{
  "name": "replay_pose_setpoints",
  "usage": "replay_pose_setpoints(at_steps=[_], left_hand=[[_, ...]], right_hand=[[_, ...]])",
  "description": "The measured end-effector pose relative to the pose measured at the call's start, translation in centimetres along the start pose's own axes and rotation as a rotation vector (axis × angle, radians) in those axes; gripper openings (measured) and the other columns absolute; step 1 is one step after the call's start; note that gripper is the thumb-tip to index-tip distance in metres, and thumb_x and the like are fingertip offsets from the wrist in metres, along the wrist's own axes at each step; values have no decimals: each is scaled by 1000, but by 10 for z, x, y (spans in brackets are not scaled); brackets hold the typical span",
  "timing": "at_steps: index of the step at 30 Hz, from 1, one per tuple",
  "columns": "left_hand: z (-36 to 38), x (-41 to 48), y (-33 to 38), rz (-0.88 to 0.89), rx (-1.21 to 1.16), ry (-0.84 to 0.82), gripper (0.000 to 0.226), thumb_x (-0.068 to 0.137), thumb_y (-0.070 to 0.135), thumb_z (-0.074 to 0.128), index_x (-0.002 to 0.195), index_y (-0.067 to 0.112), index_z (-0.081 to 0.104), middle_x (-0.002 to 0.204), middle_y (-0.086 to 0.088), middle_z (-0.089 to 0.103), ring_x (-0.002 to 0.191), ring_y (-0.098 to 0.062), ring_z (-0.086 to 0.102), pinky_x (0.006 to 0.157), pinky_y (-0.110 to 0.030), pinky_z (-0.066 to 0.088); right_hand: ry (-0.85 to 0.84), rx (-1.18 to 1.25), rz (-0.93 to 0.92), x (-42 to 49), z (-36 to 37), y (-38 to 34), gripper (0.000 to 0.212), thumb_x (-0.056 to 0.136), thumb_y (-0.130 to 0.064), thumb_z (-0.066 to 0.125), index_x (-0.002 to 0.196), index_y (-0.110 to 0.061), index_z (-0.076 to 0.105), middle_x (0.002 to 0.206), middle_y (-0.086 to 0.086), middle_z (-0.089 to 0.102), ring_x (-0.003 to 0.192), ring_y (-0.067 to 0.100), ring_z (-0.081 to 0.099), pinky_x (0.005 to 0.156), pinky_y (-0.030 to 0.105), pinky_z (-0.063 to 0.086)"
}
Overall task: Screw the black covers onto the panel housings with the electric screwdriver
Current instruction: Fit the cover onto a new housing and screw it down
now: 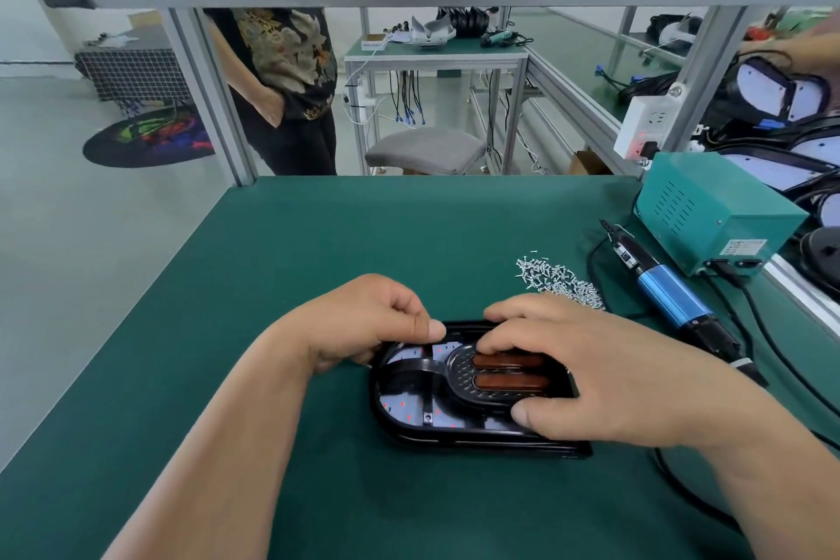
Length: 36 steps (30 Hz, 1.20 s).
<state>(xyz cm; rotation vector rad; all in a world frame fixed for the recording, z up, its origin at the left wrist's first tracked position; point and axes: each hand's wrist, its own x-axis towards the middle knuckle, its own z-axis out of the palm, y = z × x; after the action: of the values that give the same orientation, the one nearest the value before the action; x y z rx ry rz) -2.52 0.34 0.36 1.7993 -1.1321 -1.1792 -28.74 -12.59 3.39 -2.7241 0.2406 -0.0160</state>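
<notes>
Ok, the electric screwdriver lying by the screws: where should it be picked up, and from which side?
By the blue barrel of the electric screwdriver, from above with the right hand. It lies flat on that side, bit pointing away, cable trailing from the near end.

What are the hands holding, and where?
The right hand grips the black cover by its far and near edges; the left hand pinches the housing at its far-left rim.
</notes>
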Motion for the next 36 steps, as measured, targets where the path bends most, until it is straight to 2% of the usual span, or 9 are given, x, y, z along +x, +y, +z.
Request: replay_pose_setpoints(at_steps=[4,8,11,17,22,25,27,32,36], left_hand=[[-5,-2,-1,-44,19,-23,41,83,37,88,90,1,70,63,-1,47,50,-12,29,44,-20,22],[-6,-4,-1,-43,41,-48,25,89,29,85,88,6,74,75,-12,49,54,-14,31,48,-23,20],[-10,-6,0,-35,72,-75,34,81,36,87,86,6,72,73,-12,45,53,-14,29,47,-22,21],[-11,0,-1,-54,-177,-36,36,96,49,72,95,13,72,64,5,26,53,-10,15,41,-17,15],[-3,14,4,-29,-700,165,16,109,16,50,100,8,61,67,3,46,48,-5,27,36,-15,21],[2,21,8,-50,-1338,236,13,104,-2,42,106,2,55,79,-6,53,59,-9,42,41,-16,31],[3,23,6,-39,-1582,246,24,99,-12,35,113,-1,51,87,-11,51,68,-12,45,44,-17,36],[5,24,3,-68,-1454,200,27,105,-9,31,115,0,54,81,-7,55,51,-7,45,36,-17,31],[2,22,4,-35,-1454,291,25,104,-11,33,118,-4,52,87,-14,59,59,-10,53,43,-15,37]], right_hand=[[-69,26,-21,3,2,3,62,84,-64,63,141,-58,39,152,-37,25,141,-16,27,111,8,26],[-60,20,-39,4,3,5,60,82,-66,62,139,-57,43,151,-36,27,143,-13,29,116,20,32],[-71,8,-52,5,4,5,63,82,-67,64,140,-58,42,153,-34,27,144,-13,27,117,21,30],[-71,107,-42,5,2,8,69,87,-78,64,147,-52,45,149,-35,36,142,-14,29,112,5,23],[303,176,211,-1,-17,33,70,77,-93,54,137,-57,55,135,-37,58,125,-17,50,102,15,41],[503,-115,494,-13,-28,66,62,88,-76,55,136,-36,61,124,-13,60,116,8,60,95,38,52],[407,-289,697,-21,-32,85,66,89,-73,54,135,-26,59,124,1,54,122,25,54,91,44,48],[196,-341,881,-35,-36,105,75,86,-78,61,139,-26,54,122,4,57,116,29,60,93,44,52],[130,-325,898,-42,-39,115,67,84,-73,70,131,-28,54,111,-4,67,98,22,64,88,39,53]])
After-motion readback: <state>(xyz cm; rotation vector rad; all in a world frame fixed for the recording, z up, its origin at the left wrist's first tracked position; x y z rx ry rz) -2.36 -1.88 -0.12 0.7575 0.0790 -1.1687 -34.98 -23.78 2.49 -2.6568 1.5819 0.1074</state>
